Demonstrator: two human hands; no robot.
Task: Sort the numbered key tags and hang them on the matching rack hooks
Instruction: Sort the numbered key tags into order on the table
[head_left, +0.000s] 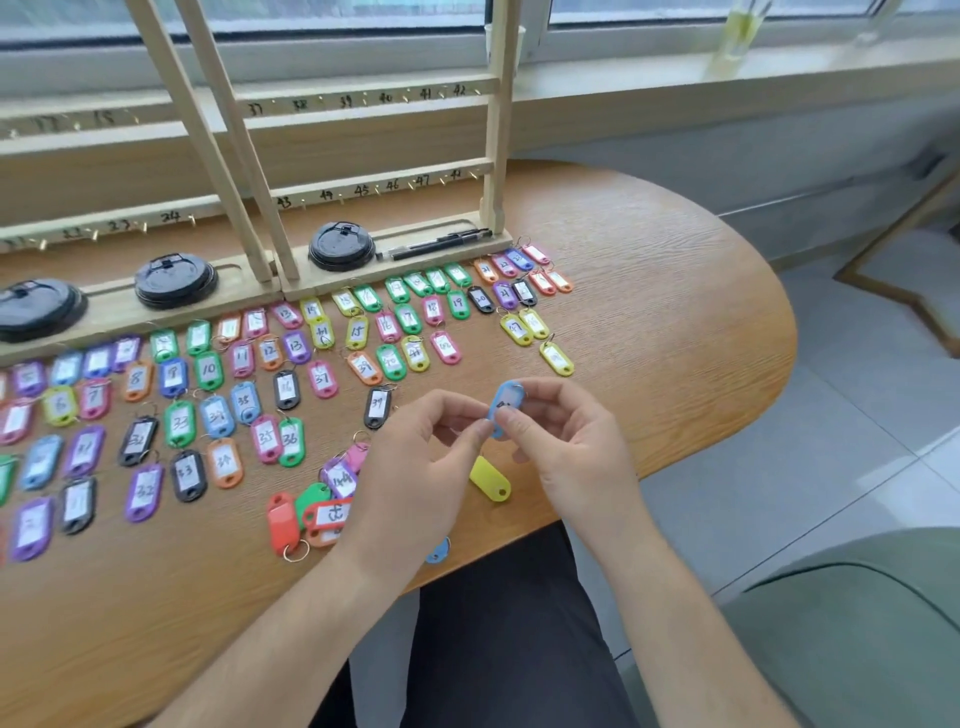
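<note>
Left hand (415, 457), right hand (566, 447) pinching blue tag (506, 401), long axis nearly upright

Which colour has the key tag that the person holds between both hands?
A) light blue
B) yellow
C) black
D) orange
A: the left hand and the right hand both pinch a light blue tag above the table, while a yellow tag lies on the wood just below them.
</note>
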